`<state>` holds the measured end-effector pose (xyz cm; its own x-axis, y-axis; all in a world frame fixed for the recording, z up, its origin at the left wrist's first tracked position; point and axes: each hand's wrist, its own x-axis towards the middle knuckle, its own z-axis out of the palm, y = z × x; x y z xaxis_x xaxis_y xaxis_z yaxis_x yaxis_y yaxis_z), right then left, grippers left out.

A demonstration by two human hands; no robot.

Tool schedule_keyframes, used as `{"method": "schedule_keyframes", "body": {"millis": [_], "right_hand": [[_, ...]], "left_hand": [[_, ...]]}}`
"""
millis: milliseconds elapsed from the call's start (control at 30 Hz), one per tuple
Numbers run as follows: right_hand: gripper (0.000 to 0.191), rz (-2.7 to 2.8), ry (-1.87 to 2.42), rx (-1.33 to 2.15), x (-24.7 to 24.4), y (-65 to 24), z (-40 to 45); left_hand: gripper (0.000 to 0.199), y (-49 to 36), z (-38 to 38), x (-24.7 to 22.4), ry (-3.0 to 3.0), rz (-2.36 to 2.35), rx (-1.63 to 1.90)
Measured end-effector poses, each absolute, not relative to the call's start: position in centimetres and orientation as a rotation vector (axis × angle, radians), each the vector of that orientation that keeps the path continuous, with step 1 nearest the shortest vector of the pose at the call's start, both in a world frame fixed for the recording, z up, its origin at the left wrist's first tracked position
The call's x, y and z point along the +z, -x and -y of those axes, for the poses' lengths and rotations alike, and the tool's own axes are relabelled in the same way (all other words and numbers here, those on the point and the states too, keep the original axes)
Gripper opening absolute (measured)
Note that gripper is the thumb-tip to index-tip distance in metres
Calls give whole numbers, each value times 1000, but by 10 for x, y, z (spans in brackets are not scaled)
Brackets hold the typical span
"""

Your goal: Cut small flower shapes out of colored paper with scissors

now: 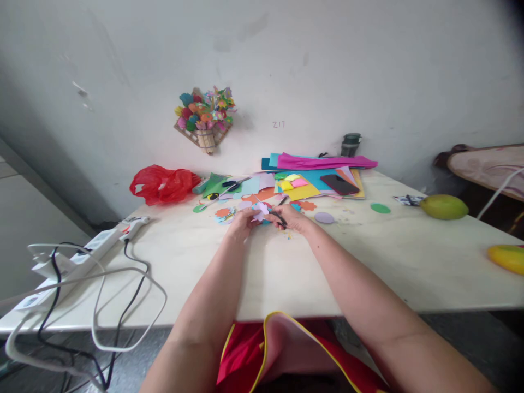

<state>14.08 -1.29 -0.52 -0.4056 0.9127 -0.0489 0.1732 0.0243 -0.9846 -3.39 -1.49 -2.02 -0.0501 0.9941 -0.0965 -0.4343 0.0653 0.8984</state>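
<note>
My left hand (244, 221) is closed on a pale purple paper flower (261, 210) with a scalloped edge. Black-handled scissors (279, 219) are in my right hand (290, 216), its fingers wrapped about the handles. The scissors' blades point left toward the flower; whether they touch it I cannot tell. Orange cut-paper shapes (308, 206) and a purple paper oval (325, 218) lie beside my right hand. Another orange paper flower (223, 212) rests left of my left hand. Small paper scraps (289, 236) are scattered on the table just below the hands.
Coloured sheets (245, 186), a second pair of scissors (232, 185) and a phone (339, 184) lie behind my hands. A red plastic bag (164, 184) sits back left. A power strip (82, 262) with loose cables lines the left edge; a green mango (444, 207) lies right.
</note>
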Motion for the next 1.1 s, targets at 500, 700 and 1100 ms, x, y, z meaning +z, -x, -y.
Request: {"method": "schedule_keyframes", "body": {"millis": [500,700,1100], "right_hand": [[32,1660,1160,1387,2,-141,19],[32,1670,1173,1362,5,-141,20],[43,1549,983,1218,-18,-147,-10]], "left_hand": [[18,37,12,-22,-779,-961,1379],[18,38,13,-21,-791,-978,1368],[27,41,10,-26,-1018,-1000,1312]]}}
